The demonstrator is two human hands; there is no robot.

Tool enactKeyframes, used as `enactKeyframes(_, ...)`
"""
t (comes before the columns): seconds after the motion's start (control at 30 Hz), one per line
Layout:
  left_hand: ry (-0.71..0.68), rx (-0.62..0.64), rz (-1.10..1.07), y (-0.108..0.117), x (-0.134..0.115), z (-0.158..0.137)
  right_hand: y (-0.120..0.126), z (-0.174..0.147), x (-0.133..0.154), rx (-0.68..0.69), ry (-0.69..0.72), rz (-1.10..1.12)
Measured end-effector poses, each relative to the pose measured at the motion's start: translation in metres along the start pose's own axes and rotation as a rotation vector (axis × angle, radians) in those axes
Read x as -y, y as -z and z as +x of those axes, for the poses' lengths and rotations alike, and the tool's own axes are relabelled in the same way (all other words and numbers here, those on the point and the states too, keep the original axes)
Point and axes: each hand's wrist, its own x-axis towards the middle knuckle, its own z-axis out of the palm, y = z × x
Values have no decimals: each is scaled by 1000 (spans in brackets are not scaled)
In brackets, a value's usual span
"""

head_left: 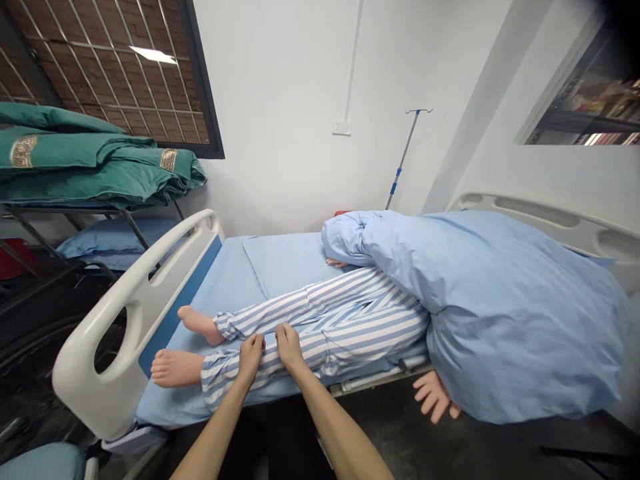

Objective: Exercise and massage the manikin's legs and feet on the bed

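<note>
A manikin in blue-and-white striped trousers lies on a bed, its bare near foot and far foot toward the white end board. At the near trouser leg, around the shin and knee, my left hand and my right hand are both closed side by side, gripping the striped cloth. Their fingertips are partly hidden. A light blue quilt covers the manikin's upper body and head. One manikin hand hangs out past the near bed edge, and another shows under the quilt's far side.
The white end board rises at the left and the headboard at the right. Green folded bedding sits on a rack by the barred window. An IV pole stands behind the bed. Part of a wheelchair is at far left.
</note>
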Motion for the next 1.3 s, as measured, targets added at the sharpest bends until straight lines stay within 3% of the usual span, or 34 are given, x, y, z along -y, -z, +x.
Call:
enactKeyframes(0.23, 11, 22, -75, -28, -17, -11, 26, 0, -12, 0, -35, 34)
enactKeyframes(0.63, 1, 51, 11, -57, -26, -14, 66, 6, -23, -77, -64, 58)
enactKeyframes(0.83, -77, 117, 40, -88, -44, -25, 93, 11, -35, -120, -121, 80)
enactKeyframes(1.0, -38, 113, 42, -106, -51, -25, 116, 8, -38, -8, -83, -22)
enactKeyframes(1.13, -34, 82, 58, -116, -63, -25, 134, 12, -41, -82, -59, -43)
enactKeyframes(1.3, -85, 205, -30, -153, -75, -38, 161, 21, -45, -152, -97, 62)
